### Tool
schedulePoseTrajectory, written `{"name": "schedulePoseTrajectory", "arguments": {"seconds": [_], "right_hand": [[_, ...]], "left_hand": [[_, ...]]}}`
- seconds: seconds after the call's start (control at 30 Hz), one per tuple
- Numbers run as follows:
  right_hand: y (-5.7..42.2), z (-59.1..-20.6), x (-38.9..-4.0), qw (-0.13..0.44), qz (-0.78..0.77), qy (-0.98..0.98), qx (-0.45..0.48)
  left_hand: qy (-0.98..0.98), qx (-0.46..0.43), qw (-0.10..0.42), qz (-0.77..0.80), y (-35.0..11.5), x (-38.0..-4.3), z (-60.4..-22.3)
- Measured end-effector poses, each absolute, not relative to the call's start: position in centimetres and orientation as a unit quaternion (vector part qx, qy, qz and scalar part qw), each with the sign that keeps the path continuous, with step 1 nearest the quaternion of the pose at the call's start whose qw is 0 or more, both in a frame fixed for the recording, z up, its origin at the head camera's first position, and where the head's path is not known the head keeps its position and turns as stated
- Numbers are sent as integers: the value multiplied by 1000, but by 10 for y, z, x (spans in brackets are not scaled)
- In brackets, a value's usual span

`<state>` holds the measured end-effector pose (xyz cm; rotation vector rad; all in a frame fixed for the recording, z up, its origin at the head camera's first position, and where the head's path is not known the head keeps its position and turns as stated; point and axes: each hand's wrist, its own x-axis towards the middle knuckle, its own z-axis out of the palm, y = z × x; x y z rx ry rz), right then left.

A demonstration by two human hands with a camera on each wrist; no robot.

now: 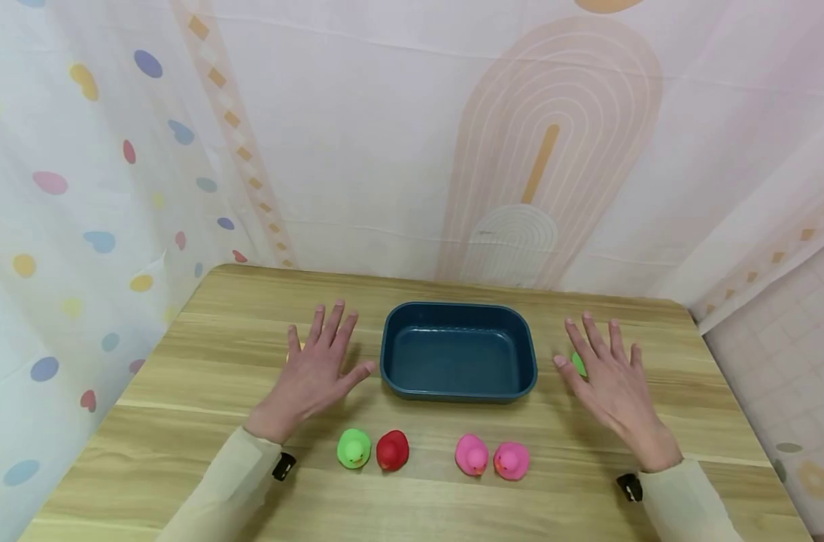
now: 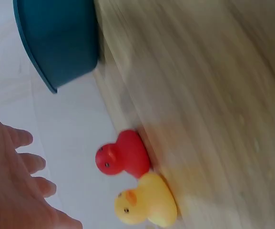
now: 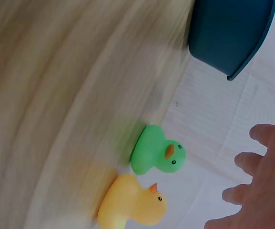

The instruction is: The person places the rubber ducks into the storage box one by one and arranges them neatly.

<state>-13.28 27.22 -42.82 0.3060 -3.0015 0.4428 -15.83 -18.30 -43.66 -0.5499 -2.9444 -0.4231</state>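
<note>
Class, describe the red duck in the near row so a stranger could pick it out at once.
On the table, find the blue tub. On the person's side of it stands a row: from the person's left, a green duck, the red duck, then two pink ducks. It is the row's only red one, between green and pink.

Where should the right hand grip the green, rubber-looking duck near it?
Probably the rounded body, from above, on the side facing the blue rectangular tray: the green duck sits upright, a yellow toy duck close on its other side.
</note>
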Motion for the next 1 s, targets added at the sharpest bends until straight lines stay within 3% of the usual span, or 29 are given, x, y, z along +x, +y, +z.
{"name": "schedulePoseTrajectory", "arguments": {"seconds": [0.53,1.0], "right_hand": [[256,-438,-128,62,239,-959,138],[248,-446,-126,29,282,-945,165]], "left_hand": [[-954,-220,25,-203,-161,-156,-439],[-951,-244,11,-191,-156,-157,-441]]}}
